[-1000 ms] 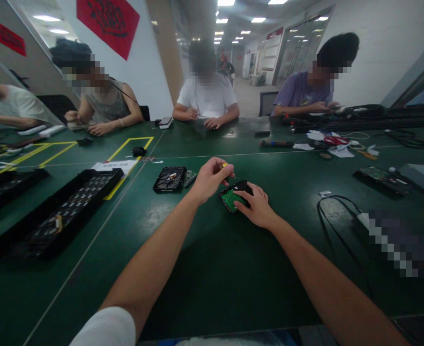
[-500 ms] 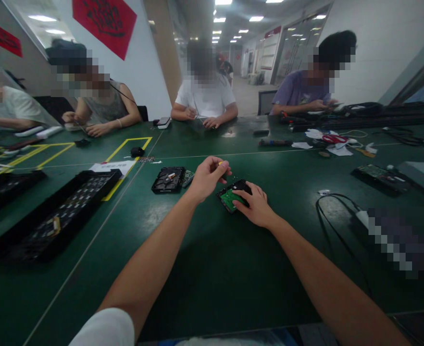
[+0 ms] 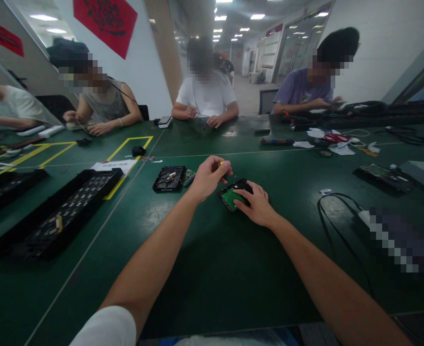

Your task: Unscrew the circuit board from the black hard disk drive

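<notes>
A hard drive (image 3: 229,198) lies on the green table with its green circuit board facing up, tilted slightly to my view. My right hand (image 3: 257,204) grips it from the right, thumb and fingers over the board and the black edge. Just above the drive's upper left corner, my left hand (image 3: 212,177) is closed in a pinch on a small yellow-ended thing; the rest of it is hidden by the fingers. Left of that hand sit a black drive casing (image 3: 168,179) with small parts on top and a loose circuit board (image 3: 189,177).
Long black trays (image 3: 78,206) stand on the left, near yellow tape lines and a paper label (image 3: 114,166). To the right are a cable (image 3: 336,196), another board-bearing device (image 3: 383,177) and a grey box (image 3: 423,175). Several people sit across the table.
The view has shifted very slightly. Both hands and the hard drive keep nearly the same positions.
</notes>
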Demonstrator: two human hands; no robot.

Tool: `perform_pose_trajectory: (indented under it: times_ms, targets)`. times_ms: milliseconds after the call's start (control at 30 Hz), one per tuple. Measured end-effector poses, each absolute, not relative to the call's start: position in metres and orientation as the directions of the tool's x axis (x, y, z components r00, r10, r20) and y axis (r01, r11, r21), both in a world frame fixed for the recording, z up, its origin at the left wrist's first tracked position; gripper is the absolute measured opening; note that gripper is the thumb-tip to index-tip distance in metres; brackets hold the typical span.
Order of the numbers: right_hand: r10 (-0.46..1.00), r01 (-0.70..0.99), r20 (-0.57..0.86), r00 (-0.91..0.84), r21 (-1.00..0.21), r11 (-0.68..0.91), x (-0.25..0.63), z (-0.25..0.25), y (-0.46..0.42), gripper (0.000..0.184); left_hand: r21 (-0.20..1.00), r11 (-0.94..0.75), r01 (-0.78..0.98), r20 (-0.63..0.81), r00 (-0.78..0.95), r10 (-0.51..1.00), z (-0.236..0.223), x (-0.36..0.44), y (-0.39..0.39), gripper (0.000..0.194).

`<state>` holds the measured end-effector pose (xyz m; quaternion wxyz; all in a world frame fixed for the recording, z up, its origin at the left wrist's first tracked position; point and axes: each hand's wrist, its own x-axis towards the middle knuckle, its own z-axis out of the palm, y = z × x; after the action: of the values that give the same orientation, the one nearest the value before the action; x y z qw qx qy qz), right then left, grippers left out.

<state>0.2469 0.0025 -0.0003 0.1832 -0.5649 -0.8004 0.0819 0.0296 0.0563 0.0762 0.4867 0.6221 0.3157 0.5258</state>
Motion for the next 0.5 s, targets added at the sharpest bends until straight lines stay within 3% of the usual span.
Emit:
perform_pose_trajectory:
  times_ms: [500]
  targets:
    - [0.931,0.88,0.221,-0.292,-0.32,0.352,0.2467,-0.0025,0.004,0.048,0.884,-0.466,0.03,0.432,0.328,0.84,0.0755,0.0238,0.0591,0.037]
